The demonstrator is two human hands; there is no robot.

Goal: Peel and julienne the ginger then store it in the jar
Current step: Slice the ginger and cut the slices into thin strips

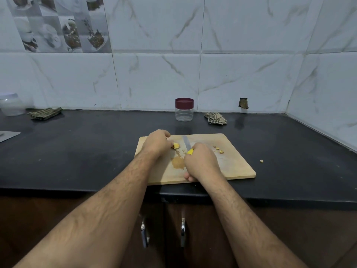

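A wooden cutting board [231,167] lies on the black counter. On its left part my left hand [156,143] holds down a small yellow piece of ginger [176,145] with curled fingers. My right hand [201,162] grips a yellow-handled knife [187,145], whose blade points away from me just right of the ginger. Small ginger scraps [218,149] lie on the board's right part. A heap of fine shavings [177,163] sits between my hands. The clear jar [184,110] with a maroon lid stands shut behind the board, near the wall.
A crumpled checked cloth [215,118] lies right of the jar. A folded cloth [44,113] and a plastic container [11,105] sit at the far left. One ginger bit [261,161] lies on the counter [87,151] right of the board. Cabinet handles [182,232] show below.
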